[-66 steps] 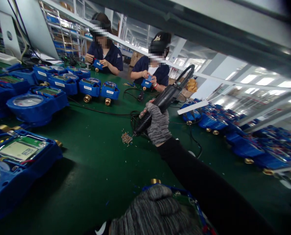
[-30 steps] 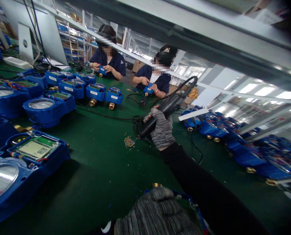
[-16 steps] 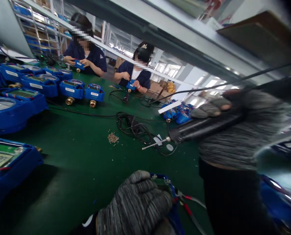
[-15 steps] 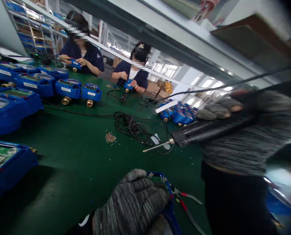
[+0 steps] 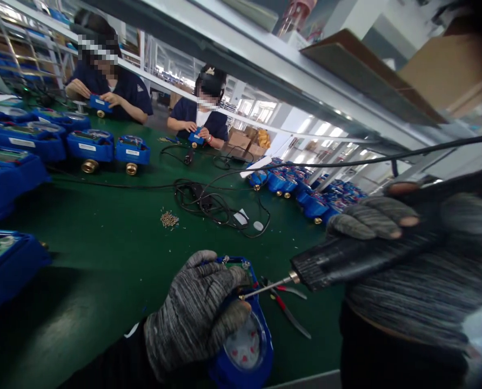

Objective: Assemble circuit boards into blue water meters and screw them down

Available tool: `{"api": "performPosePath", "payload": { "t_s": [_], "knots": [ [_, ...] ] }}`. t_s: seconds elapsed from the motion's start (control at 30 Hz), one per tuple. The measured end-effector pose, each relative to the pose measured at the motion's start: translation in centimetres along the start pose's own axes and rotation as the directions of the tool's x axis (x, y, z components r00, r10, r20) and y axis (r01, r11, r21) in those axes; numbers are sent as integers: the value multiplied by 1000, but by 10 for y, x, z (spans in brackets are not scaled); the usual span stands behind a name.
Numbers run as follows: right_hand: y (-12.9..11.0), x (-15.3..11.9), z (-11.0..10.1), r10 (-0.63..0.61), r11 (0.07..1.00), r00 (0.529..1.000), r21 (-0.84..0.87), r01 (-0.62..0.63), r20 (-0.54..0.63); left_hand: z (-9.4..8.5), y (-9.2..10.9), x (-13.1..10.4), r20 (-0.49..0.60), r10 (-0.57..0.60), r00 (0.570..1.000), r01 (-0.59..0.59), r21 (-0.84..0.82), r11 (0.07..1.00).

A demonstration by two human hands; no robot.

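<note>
My left hand (image 5: 196,310), in a grey striped knit glove, grips a blue water meter (image 5: 236,375) from its left side, fingers across the middle and thumb by the round dial. A circuit board shows at the meter's far end; the hand hides part of the housing. In my right hand (image 5: 419,259), gloved alike with bare fingertips, is a black electric screwdriver (image 5: 334,265). Its thin bit points left, the brass-coloured tip at the meter between my left thumb and fingers. Whether the tip touches a screw I cannot tell. Red-handled pliers (image 5: 285,309) lie right of the meter.
A pile of small screws (image 5: 169,219) and coiled black cable (image 5: 202,197) lie on the green table (image 5: 103,237). Blue meters (image 5: 90,147) stand at left, more (image 5: 279,182) at back right. Two co-workers (image 5: 127,94) handle meters across the table. The screwdriver's cord (image 5: 366,162) crosses the right.
The screwdriver's bit has come down from above the table to the meter. More of the meter, dial included, now shows, and the view has shifted. Both hands keep their holds.
</note>
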State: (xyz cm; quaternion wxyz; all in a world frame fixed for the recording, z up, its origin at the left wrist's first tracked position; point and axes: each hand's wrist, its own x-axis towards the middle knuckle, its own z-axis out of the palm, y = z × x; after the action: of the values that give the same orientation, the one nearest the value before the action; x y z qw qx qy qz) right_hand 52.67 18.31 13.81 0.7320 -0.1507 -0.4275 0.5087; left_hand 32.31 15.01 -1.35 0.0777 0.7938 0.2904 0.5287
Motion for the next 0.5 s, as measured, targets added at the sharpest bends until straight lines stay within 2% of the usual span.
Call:
{"api": "performPosePath", "payload": {
  "t_s": [0.07, 0.2, 0.3, 0.43, 0.5],
  "knots": [
    [3, -2, 0, -22, 997, 998, -73, 27, 58, 1, -1, 0, 18, 8, 1000, -8, 7, 1000],
    [5, -2, 3, -54, 989, 998, -139, 56, 15, 4, -2, -2, -5, 31, 999, -31, 18, 999],
    [5, -3, 3, -55, 992, 996, -114, 62, 66, 6, -3, -2, -15, 29, 999, -28, 13, 1000],
    [4, -4, 1, 18, 999, 990, -50, -11, 142, 5, -1, -3, -20, 25, 999, -24, 17, 1000],
    [4, -5, 2, 11, 1000, 994, -25, -9, 105, 5, 0, -3, -21, 25, 999, -25, 16, 1000]
  ]
}}
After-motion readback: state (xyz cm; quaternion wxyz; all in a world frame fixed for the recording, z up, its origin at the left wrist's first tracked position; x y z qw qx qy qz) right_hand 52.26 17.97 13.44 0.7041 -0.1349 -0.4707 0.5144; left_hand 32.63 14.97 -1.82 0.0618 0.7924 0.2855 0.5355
